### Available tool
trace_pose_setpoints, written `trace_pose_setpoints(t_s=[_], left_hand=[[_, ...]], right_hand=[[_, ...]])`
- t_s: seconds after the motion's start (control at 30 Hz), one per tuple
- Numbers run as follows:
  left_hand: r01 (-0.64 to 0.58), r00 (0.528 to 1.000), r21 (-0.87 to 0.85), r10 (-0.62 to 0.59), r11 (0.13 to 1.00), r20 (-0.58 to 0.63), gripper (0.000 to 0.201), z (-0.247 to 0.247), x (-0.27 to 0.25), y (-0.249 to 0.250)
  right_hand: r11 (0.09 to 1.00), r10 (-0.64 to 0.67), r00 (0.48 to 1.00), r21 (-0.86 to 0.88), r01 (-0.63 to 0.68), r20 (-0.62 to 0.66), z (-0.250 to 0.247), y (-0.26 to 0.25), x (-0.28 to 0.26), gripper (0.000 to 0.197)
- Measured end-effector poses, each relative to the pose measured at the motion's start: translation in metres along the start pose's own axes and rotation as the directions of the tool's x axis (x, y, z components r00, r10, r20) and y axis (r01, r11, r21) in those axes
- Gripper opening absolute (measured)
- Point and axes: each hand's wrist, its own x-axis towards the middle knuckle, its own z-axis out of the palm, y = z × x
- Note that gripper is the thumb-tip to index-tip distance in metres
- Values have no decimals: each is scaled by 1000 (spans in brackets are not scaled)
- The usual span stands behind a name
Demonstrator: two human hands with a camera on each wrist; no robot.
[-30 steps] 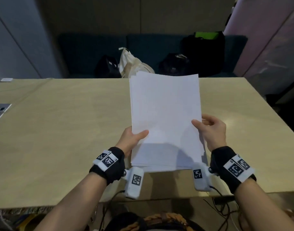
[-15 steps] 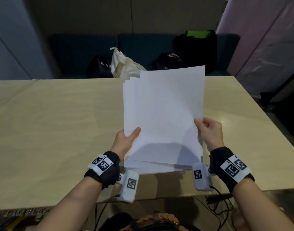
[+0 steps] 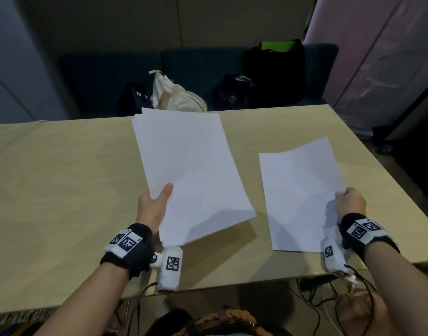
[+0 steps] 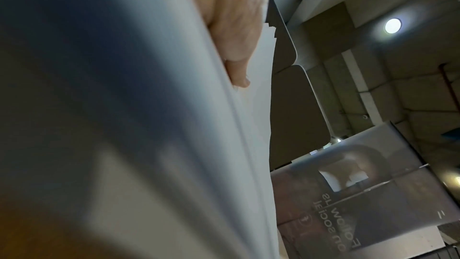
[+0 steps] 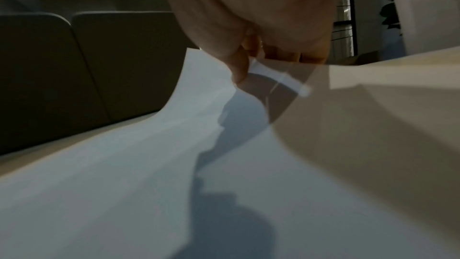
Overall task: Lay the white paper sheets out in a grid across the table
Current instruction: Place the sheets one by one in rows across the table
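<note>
My left hand holds a stack of white paper sheets above the middle of the table, thumb on top, fingers hidden beneath. In the left wrist view the thumb presses on the stack, seen edge-on. My right hand pinches the right edge of a single white sheet over the table's right side. The sheet's near part looks down on the wood; its far part curls up. The right wrist view shows the fingers pinching that sheet.
The light wooden table ends close on the right, just past the single sheet. Behind its far edge a dark sofa carries a cream cloth bag and black bags. Cables hang under the near edge.
Both hands held one stack before. My right hand has drawn the top sheet off to the right and lowered it; my left hand keeps the rest, now tilted left.
</note>
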Motion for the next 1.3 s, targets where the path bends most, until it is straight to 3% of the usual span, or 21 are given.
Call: trace_pose_setpoints(t_s=[0.07, 0.17, 0.27, 0.37, 0.43, 0.7, 1.3], left_hand=[[-10, 1000, 0, 10, 1000, -25, 34, -3, 0, 0], [-10, 1000, 5, 10, 1000, -24, 35, -4, 0, -1], [3, 1000, -3, -3, 1000, 2, 34, 2, -2, -4], [18, 999, -3, -18, 1000, 49, 32, 14, -7, -7], [24, 997, -1, -24, 1000, 72, 31, 21, -10, -8], [38, 988, 47, -45, 998, 150, 33, 42, -21, -14], [26, 973, 72, -42, 997, 228, 30, 62, -28, -20]], right_hand=[[997, 31, 998, -71, -34, -48, -6, 4, -2, 35], [975, -139, 988, -187, 123, -70, -10, -3, -20, 45], [881, -284, 943, -341, 328, 173, 0, -17, -57, 40], [794, -232, 884, -446, 414, 406, 18, -18, -93, 38], [775, -204, 867, -467, 426, 454, 25, -11, -101, 40], [831, -166, 913, -446, 333, 373, -2, 30, -56, 45], [858, -199, 909, -384, 342, 366, -35, 71, -13, 49]])
